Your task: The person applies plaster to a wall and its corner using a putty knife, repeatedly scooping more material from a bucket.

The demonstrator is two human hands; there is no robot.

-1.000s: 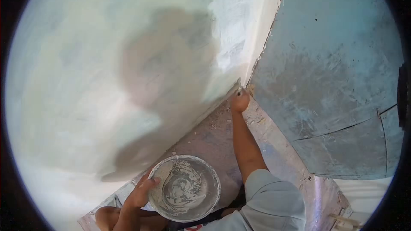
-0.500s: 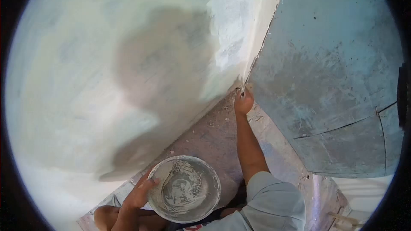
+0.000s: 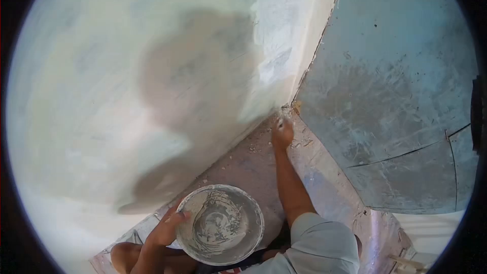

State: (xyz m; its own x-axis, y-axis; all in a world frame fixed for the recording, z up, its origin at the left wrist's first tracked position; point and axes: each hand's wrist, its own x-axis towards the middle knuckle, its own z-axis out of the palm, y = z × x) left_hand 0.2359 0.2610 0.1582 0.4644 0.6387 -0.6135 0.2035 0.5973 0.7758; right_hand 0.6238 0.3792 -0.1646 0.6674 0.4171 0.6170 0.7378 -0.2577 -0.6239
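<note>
My left hand grips the left rim of a round grey basin, thumb over the edge. Whitish paste is smeared across the basin's bottom and side. My right hand is closed, arm stretched forward, low by the corner where the wall meets the door frame strip. Whatever its fingers hold is too small and blurred to name. Just beyond it lies the foot of the frame, with crumbly bits around it.
A scuffed blue-grey door panel stands on the right, with a crack across its lower part. Debris lies on the dusty floor along the wall's base. My shadow falls on the wall. A pale purple strip is at lower right.
My right hand has drawn back from the corner, down and slightly left, uncovering the foot of the frame. The basin and my left hand have hardly moved.
</note>
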